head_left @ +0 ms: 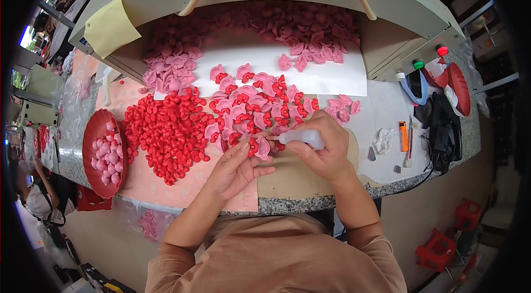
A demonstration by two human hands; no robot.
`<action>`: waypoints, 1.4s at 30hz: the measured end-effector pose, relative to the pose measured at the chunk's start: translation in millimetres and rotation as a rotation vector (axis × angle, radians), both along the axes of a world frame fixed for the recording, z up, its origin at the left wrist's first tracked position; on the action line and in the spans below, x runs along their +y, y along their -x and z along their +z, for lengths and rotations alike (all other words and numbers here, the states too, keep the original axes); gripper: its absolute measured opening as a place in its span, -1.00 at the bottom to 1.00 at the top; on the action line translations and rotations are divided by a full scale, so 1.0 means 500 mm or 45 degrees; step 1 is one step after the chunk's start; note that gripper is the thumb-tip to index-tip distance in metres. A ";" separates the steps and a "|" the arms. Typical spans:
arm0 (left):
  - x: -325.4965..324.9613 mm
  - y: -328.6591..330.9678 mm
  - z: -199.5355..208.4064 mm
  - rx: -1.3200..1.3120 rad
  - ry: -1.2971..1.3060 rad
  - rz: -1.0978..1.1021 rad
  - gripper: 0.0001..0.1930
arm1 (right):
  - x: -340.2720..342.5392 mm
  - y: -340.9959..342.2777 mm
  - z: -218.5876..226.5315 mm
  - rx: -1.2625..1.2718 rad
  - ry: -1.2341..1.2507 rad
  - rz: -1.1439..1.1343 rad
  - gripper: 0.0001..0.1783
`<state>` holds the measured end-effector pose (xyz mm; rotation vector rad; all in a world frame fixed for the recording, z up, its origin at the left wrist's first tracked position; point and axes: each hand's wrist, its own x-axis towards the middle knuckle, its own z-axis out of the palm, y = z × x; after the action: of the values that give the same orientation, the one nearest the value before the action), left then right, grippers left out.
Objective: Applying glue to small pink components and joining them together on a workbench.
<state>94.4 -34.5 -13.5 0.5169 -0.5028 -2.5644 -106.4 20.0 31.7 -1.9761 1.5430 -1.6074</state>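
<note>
Above the near centre of the tabletop (293,204), a person's left grip (232,170) is pinching a pink-and-red piece (262,149) while the right grip (330,149) is holding a translucent squeeze bottle (307,137), likely needing light, steady pressure.

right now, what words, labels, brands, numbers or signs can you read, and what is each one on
None can be read with certainty.
Pink, pale-spotted paper sheet: small marks near the lower edge, too small to read.
Flat, oblong orange object: dark marks, too small to read.
Yellow paper note: no writing can be made out.
</note>
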 end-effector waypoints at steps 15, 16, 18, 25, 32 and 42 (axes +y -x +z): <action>-0.006 -0.006 -0.014 0.043 0.066 -0.066 -0.47 | 0.001 -0.004 0.001 0.043 0.027 0.026 -0.70; -0.005 -0.006 -0.014 0.044 0.065 -0.064 -0.47 | 0.002 -0.004 0.000 0.044 0.026 0.027 -0.70; -0.005 -0.006 -0.012 0.032 0.059 -0.048 -0.48 | 0.002 -0.003 -0.003 0.057 0.041 0.022 -0.70; -0.005 -0.007 -0.009 0.031 0.052 -0.016 -0.49 | 0.001 -0.005 -0.001 0.068 0.035 0.019 -0.71; -0.005 -0.005 -0.004 0.034 0.061 -0.002 -0.49 | 0.003 -0.005 -0.001 0.071 0.043 0.002 -0.70; -0.003 -0.002 -0.002 0.055 0.055 0.029 -0.51 | 0.002 -0.005 -0.004 0.086 0.103 -0.026 -0.68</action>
<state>95.4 -36.1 -14.4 0.4487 -0.5333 -2.5316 -103.8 21.0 29.6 -2.0835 1.5506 -1.6524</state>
